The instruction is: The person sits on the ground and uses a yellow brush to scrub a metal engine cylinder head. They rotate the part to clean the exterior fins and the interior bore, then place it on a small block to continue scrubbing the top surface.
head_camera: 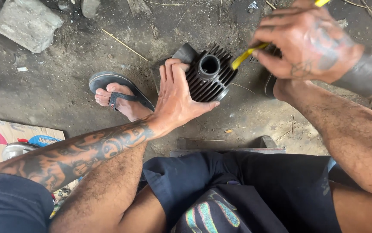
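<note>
A black finned engine cylinder [214, 80] stands on the dirt floor, its round bore facing up. My left hand [178, 97] grips it from the left side, fingers over the fins and thumb along the lower edge. My right hand [306, 43] hovers above and to the right, shut on a thin yellow-handled tool [247, 54] whose end points down at the cylinder's fins near the bore. The tool's tip is hard to make out against the dark fins.
My left foot in a black flip-flop [119, 92] rests left of the cylinder. A grey stone block [27, 23] lies at the far left. A printed cardboard sheet [5, 136] with a metal part [15, 150] sits at the left edge. Twigs litter the ground.
</note>
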